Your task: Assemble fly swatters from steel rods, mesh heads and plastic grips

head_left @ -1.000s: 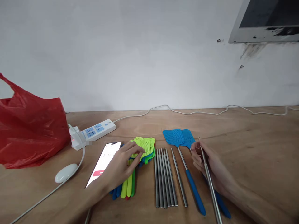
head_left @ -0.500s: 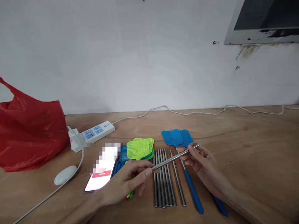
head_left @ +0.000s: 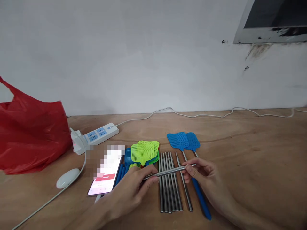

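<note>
A thin metal rod [head_left: 169, 172] lies nearly level between my hands, above a row of similar metal rods [head_left: 169, 196] on the table. My left hand [head_left: 137, 185] grips its left end, and the fingers of my right hand [head_left: 202, 174] pinch the narrower right end. One separate rod [head_left: 187, 195] lies just right of the row. Two blue fly swatters [head_left: 177, 140] with metal shafts rest beyond my right hand; one blue handle [head_left: 202, 201] shows below it. Lime mesh swatter heads [head_left: 143, 151] overlap blue, green and red ones behind my left hand. Blue handle pieces [head_left: 121, 174] are partly hidden there.
On the left are a lit phone [head_left: 106, 179], a white oval device [head_left: 68, 178] with a cable, and a white power strip [head_left: 102, 134]. A red plastic bag [head_left: 33, 137] stands at the far left. A white cord [head_left: 199, 115] runs along the wall.
My right hand has moved down and slightly left, bringing the rod closer to level. My left hand has closed further over the rod's left end.
</note>
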